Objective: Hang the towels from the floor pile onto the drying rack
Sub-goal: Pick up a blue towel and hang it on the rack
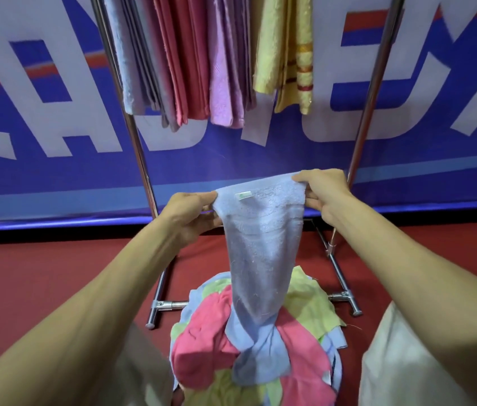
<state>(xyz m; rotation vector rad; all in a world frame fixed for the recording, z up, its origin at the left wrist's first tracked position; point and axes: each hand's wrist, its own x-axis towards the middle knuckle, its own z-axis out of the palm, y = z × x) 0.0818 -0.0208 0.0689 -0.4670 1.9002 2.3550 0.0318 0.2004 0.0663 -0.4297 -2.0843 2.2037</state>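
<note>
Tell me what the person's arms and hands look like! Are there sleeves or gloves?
No gloves and no sleeves show. The left hand and the right hand are bare, and both forearms are bare as far back as the picture reaches. No watch, bracelet or ring shows. Lower down, pale cream cloth covers the person's legs.

Left forearm (84, 303): bare
Right forearm (407, 268): bare
Left hand (190, 218): bare
Right hand (325, 197): bare
Trousers (401, 364): cream, plain cloth, 2 legs
</note>
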